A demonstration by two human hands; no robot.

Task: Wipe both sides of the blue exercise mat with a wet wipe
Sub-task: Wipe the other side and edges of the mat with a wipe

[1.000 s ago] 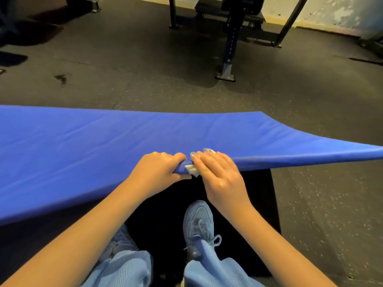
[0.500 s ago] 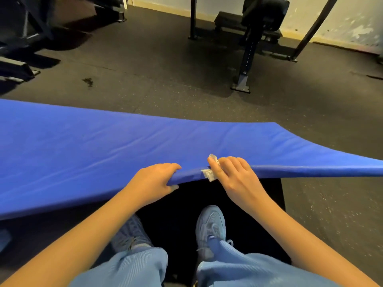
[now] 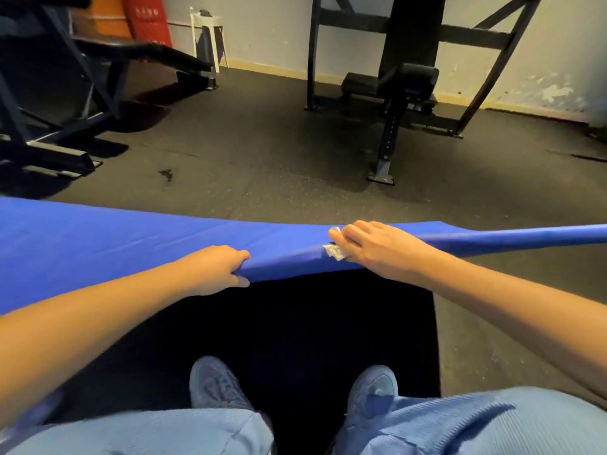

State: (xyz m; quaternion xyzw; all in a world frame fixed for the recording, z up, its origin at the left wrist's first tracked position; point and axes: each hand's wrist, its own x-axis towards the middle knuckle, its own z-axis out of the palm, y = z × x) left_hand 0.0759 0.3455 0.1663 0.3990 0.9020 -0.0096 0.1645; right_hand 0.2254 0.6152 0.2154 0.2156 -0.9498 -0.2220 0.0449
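Observation:
The blue exercise mat [image 3: 98, 244] stretches across the view, its near edge lifted off the floor. My left hand [image 3: 213, 269] grips that near edge, fingers on top and thumb underneath. To its right, my right hand [image 3: 377, 249] holds the same edge with a crumpled white wet wipe [image 3: 335, 251] pinched between fingers and mat. The mat's right end rises as a thin edge toward the frame's right side.
A black mat [image 3: 295, 339] lies under my feet on the dark rubber floor [image 3: 262, 159]. A weight bench and rack [image 3: 394, 93] stand ahead at the wall. Another machine's frame [image 3: 56, 126] is at the left. A white stool [image 3: 207, 31] stands by the wall.
Both hands have raised the mat's near edge higher. My hands have moved apart along the edge, the right one sliding right with the wipe. The view has tilted up.

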